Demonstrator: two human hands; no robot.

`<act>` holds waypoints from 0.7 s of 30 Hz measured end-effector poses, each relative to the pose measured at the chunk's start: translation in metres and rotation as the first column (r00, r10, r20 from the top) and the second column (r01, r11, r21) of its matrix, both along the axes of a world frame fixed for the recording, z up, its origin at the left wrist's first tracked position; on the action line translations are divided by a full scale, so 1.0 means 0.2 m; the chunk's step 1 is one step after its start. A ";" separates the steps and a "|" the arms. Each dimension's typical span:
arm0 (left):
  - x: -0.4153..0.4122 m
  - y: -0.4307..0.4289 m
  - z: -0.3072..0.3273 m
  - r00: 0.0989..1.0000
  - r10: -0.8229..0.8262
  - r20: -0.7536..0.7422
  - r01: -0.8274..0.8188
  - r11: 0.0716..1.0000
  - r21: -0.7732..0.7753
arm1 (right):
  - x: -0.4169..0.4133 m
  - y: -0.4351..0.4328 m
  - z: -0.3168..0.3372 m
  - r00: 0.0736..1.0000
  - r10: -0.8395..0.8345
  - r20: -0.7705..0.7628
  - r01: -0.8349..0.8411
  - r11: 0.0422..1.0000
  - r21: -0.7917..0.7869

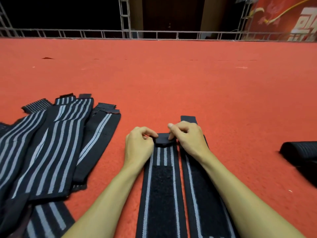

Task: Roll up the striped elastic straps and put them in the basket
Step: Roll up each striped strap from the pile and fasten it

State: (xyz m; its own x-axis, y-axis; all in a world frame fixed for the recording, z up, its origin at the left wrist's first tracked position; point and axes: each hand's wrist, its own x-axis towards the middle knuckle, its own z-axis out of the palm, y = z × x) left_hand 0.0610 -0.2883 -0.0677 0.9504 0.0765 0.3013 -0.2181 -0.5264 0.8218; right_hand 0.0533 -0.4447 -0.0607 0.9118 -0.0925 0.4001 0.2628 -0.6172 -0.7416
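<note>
Left hand (139, 143) and right hand (187, 140) pinch the first fold of the striped strap (162, 186) at 6 o'clock; elastic recoil or uneven pressure could skew and unroll it.

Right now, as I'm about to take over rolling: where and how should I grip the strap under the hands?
On the strap, pinch the folded far end at both edges from the near side; the rest lies flat, running toward you.

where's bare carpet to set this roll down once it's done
Widest: the red carpet beyond the held strap, up to the truss rail. Also between the second strap and the dark bundle at right. Crowded left, where the strap pile lies.
</note>
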 end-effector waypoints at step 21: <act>-0.01 -0.02 0.06 0.982 -0.181 -0.062 0.184 0.982 0.043 | 0.07 0.00 0.21 0.974 -0.227 -0.001 0.226 0.970 0.089</act>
State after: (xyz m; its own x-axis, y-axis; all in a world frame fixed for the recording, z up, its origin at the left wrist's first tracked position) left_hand 0.0588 -0.2920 -0.0564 0.9630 -0.1130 0.2446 -0.2670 -0.5216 0.8103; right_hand 0.0672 -0.4440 -0.0180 0.8595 -0.3312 0.3892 0.1305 -0.5941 -0.7937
